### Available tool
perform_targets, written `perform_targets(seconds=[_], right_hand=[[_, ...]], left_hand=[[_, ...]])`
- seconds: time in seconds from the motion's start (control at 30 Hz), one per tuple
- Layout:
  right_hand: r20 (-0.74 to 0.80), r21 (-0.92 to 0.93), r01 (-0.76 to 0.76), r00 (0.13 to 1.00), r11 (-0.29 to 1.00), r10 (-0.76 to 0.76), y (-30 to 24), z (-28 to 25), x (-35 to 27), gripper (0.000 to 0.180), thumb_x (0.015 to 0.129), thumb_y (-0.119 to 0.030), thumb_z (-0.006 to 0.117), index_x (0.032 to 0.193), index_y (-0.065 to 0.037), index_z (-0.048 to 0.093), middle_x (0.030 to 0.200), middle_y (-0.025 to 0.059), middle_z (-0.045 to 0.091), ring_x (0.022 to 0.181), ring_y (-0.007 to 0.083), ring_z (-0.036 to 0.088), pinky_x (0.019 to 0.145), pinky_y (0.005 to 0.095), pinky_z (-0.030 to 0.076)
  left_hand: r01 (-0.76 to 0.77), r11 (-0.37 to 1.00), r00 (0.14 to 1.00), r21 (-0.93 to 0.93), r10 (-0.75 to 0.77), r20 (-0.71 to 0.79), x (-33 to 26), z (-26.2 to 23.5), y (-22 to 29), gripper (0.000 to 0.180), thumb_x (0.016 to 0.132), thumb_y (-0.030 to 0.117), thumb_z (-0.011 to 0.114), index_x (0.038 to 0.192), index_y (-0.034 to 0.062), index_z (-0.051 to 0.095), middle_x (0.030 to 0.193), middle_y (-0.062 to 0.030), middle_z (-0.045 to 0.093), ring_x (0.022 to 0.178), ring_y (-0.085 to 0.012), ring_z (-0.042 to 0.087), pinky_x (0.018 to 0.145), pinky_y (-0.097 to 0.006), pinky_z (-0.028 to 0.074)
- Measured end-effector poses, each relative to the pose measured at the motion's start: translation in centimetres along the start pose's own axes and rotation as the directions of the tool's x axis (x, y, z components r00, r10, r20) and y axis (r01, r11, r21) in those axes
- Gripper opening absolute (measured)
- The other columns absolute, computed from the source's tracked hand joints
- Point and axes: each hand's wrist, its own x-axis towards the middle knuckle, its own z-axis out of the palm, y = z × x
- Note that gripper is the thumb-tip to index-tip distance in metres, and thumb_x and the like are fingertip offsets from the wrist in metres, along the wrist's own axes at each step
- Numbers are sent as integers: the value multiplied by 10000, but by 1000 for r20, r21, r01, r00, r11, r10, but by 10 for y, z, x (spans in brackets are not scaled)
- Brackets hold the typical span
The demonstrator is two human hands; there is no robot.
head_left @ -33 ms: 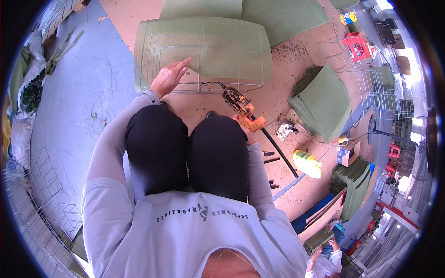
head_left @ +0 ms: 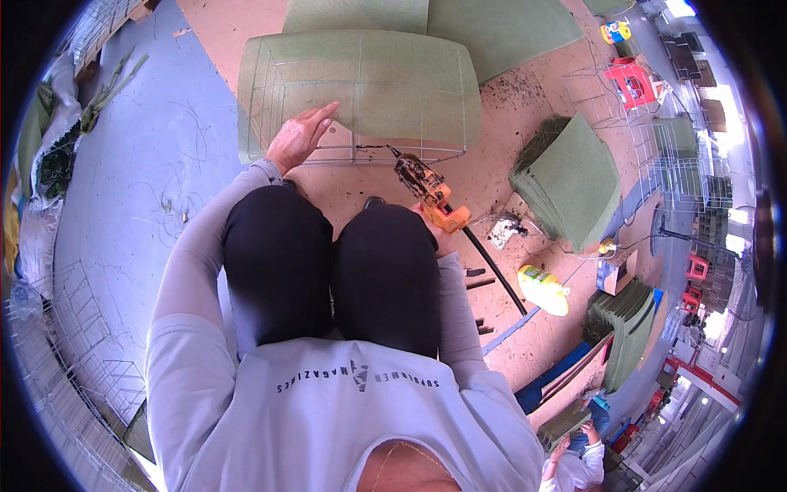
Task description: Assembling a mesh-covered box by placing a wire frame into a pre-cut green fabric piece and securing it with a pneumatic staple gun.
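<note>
Left hand [head_left: 299, 141] lies with its fingers extended and nearly straight over the near left part of a green mesh sheet [head_left: 402, 86], touching it without gripping. That sheet drapes over a wire frame [head_left: 357, 154] just ahead of the person's 2 knees, on a tan surface [head_left: 508, 156]. I'd judge the sheet light and flexible, prone to slide, best steadied with flat fingers near its edge; the frame looks stiff but springy, best held by an outer wire.

Right hand [head_left: 443, 238], partly hidden by 1 knee, seems closed around the grip of an orange glue gun [head_left: 447, 215]; its exact finger wrap I cannot tell. A black rod [head_left: 496, 271] trails from the gun's back. Probably the tool is rigid and front-heavy, its blackened nose likely hot, so the handle is the safe hold. That nose points at the frame's near wire; whether they touch is unclear.
</note>
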Motion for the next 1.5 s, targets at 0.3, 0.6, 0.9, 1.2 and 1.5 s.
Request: perform_targets(seconds=[0.3, 0.6, 0.9, 1.2, 1.5], right_hand=[[-42, 167, -97, 994, 981, 105, 15, -14, 0, 102, 786, -116, 595, 831, -36, 549, 773, 15, 580, 751, 110, 555, 703, 237, 424], [-18, 135, -120, 992, 984, 123, 9, -6, -2, 110, 795, -126, 591, 836, -31, 553, 783, 15, 581, 748, 113, 559, 704, 243, 430], [-35, 209, -107, 993, 972, 117, 29, -19, 2, 74, 790, -91, 573, 817, -30, 541, 774, 18, 570, 746, 117, 549, 713, 244, 420], [-67, 250, -87, 992, 964, 107, 13, -19, -2, 76, 794, -90, 560, 822, -41, 509, 764, 26, 543, 759, 116, 528, 731, 248, 403], [-100, 297, -74, 989, 952, 108, 13, -23, -4, 87, 795, -85, 555, 840, -36, 500, 765, 31, 541, 752, 126, 536, 728, 250, 410]], left_hand=[[5, 1000, 1000, 3, -5, 13, 1, 0, 1, 343, 907, 217, 369, 1211, 73, 433, 1018, -167, 550, 942, -333, 517, 812, -370, 425], [-1, 1000, 1000, 10, 1, 8, 1, 1, 0, 343, 906, 217, 370, 1210, 71, 432, 997, -166, 552, 922, -332, 522, 798, -372, 429], [-1, 1000, 1000, 9, 0, 12, 3, 2, 0, 343, 907, 220, 371, 1217, 85, 427, 994, -160, 554, 915, -331, 526, 793, -375, 433], [20, 1000, 1000, 16, -20, 17, 0, 1, -3, 341, 908, 222, 367, 1213, 84, 432, 1007, -170, 551, 929, -339, 521, 801, -376, 434], [5, 1000, 1000, 14, -5, 13, 0, 1, -3, 342, 909, 222, 361, 1213, 82, 432, 992, -168, 552, 922, -339, 518, 797, -377, 431]])
